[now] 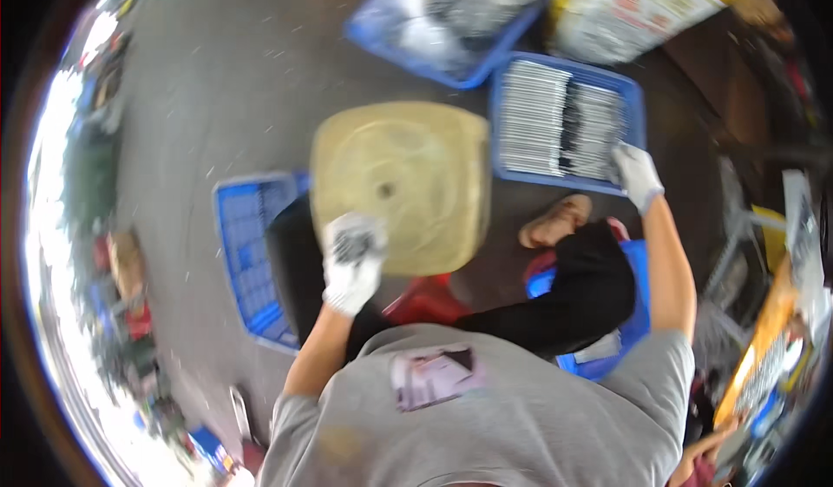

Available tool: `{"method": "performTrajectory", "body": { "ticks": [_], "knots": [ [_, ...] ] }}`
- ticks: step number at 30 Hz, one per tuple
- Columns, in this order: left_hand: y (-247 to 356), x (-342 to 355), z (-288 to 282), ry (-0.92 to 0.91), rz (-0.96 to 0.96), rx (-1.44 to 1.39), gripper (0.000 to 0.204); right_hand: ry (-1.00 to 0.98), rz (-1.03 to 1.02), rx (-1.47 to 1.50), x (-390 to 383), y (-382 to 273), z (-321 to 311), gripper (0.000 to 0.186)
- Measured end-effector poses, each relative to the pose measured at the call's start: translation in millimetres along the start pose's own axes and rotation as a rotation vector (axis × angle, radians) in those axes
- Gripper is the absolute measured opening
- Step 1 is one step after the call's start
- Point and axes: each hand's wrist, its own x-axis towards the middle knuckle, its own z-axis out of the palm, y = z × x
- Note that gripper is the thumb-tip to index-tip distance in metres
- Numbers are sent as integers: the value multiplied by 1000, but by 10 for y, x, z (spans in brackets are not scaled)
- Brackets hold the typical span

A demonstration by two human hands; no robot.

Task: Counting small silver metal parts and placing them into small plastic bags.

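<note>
My left hand, in a white glove, is over the near left edge of a yellowish square stool with a round dark hole in its top. A dark grey patch shows on that glove; whether it is dirt or small parts I cannot make out, and the fingers are blurred. My right hand, also gloved in white, reaches to the near right corner of a blue tray. Thin silvery strips stand packed in two rows there, with a dark gap between. The right fingertips are smeared against the strips.
Beyond the tray stand a blue bin of clear plastic bags and a white and yellow sack. A blue crate lies left of my leg, another blue container by my right leg. Another person's arm shows lower right.
</note>
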Motion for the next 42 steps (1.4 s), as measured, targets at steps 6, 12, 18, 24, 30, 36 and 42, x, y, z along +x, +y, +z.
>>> {"method": "performTrajectory", "body": {
  "ticks": [6,12,18,24,30,36,42],
  "knots": [
    [473,125,-80,-38,-193,-1126,23,-132,-611,-248,-1251,-1221,1133,21],
    [399,80,-155,-88,-25,-1230,23,-369,-664,49,-2434,-1818,2142,18],
    [313,28,-183,-52,-20,-1182,23,-150,-840,-9,-2553,-1638,2582,14],
    [295,-23,-128,-43,-15,-1311,23,-20,-760,-152,-2619,-1551,2664,17],
    [259,-22,-121,-43,41,-1230,21,41,-905,-317,-2635,-1536,2682,16],
    [289,-30,-105,-57,-4,-1313,21,10,-1184,-533,-2743,-1608,2715,13],
    [318,-46,-107,-37,-22,-1308,20,-23,-1293,-589,-2748,-1584,2728,14]
  ]
}}
